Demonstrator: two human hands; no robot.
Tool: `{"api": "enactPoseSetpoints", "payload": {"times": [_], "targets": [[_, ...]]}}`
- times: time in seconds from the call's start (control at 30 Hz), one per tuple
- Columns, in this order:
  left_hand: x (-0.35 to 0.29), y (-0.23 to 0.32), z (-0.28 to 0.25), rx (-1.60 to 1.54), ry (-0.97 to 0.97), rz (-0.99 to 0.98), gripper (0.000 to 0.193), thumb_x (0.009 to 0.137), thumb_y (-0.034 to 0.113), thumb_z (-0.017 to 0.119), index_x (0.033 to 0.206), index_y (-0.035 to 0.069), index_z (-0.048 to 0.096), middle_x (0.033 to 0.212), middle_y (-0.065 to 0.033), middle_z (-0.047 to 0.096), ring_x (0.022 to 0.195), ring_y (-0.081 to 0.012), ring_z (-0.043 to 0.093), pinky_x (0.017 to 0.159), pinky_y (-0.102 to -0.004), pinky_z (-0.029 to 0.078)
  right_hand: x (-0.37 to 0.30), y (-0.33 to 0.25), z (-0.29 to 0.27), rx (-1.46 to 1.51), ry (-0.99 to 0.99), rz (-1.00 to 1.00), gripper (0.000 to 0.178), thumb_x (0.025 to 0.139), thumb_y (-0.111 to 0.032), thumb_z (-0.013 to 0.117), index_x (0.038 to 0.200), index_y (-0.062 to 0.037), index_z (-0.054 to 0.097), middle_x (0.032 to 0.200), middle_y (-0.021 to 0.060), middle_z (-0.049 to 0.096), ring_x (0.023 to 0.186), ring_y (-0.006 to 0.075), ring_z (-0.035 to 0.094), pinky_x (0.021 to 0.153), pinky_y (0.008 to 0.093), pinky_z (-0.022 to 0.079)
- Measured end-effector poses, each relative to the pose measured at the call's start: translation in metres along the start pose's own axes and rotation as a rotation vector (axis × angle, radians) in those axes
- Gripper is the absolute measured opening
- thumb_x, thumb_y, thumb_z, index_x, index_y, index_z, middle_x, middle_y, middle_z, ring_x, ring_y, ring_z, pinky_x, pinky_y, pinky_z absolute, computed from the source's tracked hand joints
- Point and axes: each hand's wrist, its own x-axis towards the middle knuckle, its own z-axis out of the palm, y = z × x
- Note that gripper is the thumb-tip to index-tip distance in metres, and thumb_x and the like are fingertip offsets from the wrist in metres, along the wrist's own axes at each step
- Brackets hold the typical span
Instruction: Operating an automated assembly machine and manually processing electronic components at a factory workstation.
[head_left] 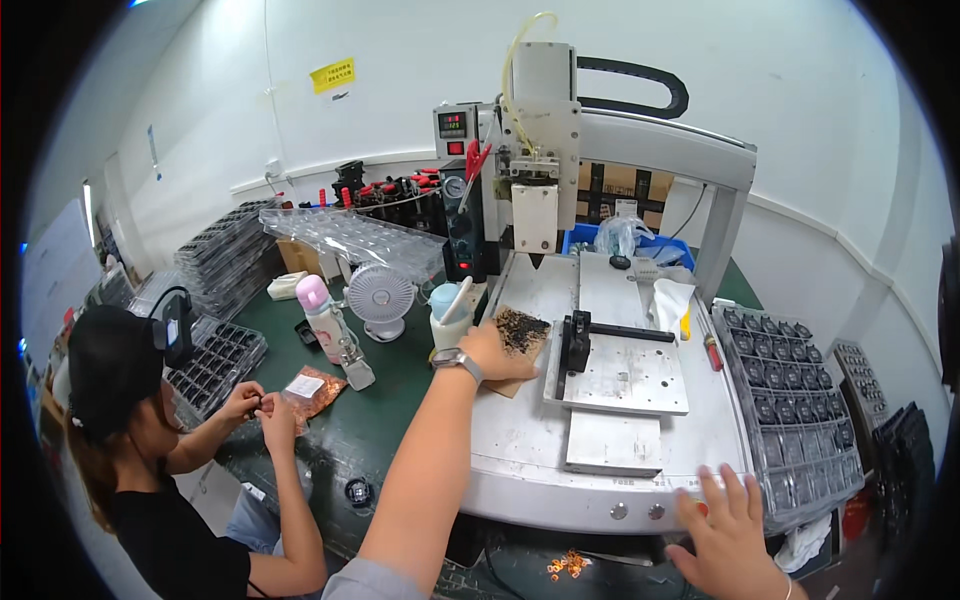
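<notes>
Left hand [497,350] lay on a brown card [521,345] carrying dark small parts, at the machine bed's [520,440] left edge; grip not discernible. Card's long axis ran near-to-far, slightly rightward. Right hand [728,530] rested open, fingers spread, on the front edge, empty.

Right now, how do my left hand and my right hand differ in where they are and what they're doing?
The left hand reaches far forward onto the machine bed, resting on a brown card speckled with small dark parts; the right hand stays close, at the machine's front edge. The left hand is curled over the card and wears a wristwatch; the right hand is flat, fingers spread, holding nothing. Both are bare.
</notes>
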Motion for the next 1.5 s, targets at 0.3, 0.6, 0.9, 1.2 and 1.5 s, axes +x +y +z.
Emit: {"api": "enactPoseSetpoints", "payload": {"times": [0.3, 0.6, 0.9, 1.2, 1.5], "targets": [[0.006, 0.014, 0.001, -0.046, 0.367, 0.023, 0.084, 0.06, 0.045, 0.071, 0.115, -0.012, 0.043, 0.108, -0.0301, 0.057, 0.099, -0.0406, 0.058, 0.087, -0.0408, 0.048, -0.037, -0.017, 0.099, 0.112, 0.199, 0.627, 0.084, 0.074, -0.026, 0.069, 0.141, 0.0005, 0.025, 0.141, 0.0256, 0.03, 0.13, 0.0452, 0.025, 0.106, 0.0526, 0.021], [-0.003, 0.002, -0.014, -0.416, 0.354, -0.084, 0.08, 0.07, 0.052, 0.064, 0.112, -0.012, 0.042, 0.11, -0.0335, 0.055, 0.102, -0.0411, 0.057, 0.087, -0.0433, 0.047, -0.044, -0.027, 0.137, 0.049, 0.294, 0.722, 0.088, 0.072, -0.028, 0.068, 0.14, 0.0052, 0.023, 0.142, 0.0235, 0.03, 0.132, 0.0423, 0.025, 0.107, 0.0549, 0.016], [0.001, 0.015, 0.006, 0.146, 0.297, 0.019, 0.08, 0.074, 0.058, 0.062, 0.109, -0.013, 0.047, 0.097, -0.0307, 0.062, 0.091, -0.0408, 0.062, 0.081, -0.0437, 0.049, -0.04, -0.01, 0.084, 0.045, 0.306, 0.7, 0.055, 0.063, -0.006, 0.055, 0.118, -0.0004, 0.051, 0.133, 0.0272, 0.036, 0.129, 0.048, 0.025, 0.105, 0.0575, 0.017], [0.001, 0.01, 0.011, 0.248, 0.285, 0.019, 0.072, 0.069, 0.044, 0.069, 0.113, -0.009, 0.05, 0.107, -0.0295, 0.058, 0.101, -0.0391, 0.057, 0.088, -0.042, 0.047, -0.052, 0.179, 0.024, -0.201, 0.471, 0.842, 0.029, 0.067, -0.007, 0.061, 0.095, -0.0015, 0.059, 0.103, 0.0189, 0.055, 0.105, 0.0369, 0.049, 0.092, 0.0444, 0.039], [0.0, 0.013, 0.02, 0.176, 0.245, -0.04, 0.074, 0.068, 0.05, 0.068, 0.114, -0.005, 0.051, 0.11, -0.0231, 0.06, 0.102, -0.0344, 0.06, 0.087, -0.0407, 0.048, -0.143, 0.347, 0.091, 0.059, -0.082, 1.183, 0.033, 0.08, -0.019, 0.046, 0.104, -0.0005, 0.059, 0.107, 0.0275, 0.059, 0.104, 0.0427, 0.054, 0.093, 0.0455, 0.043]]}}
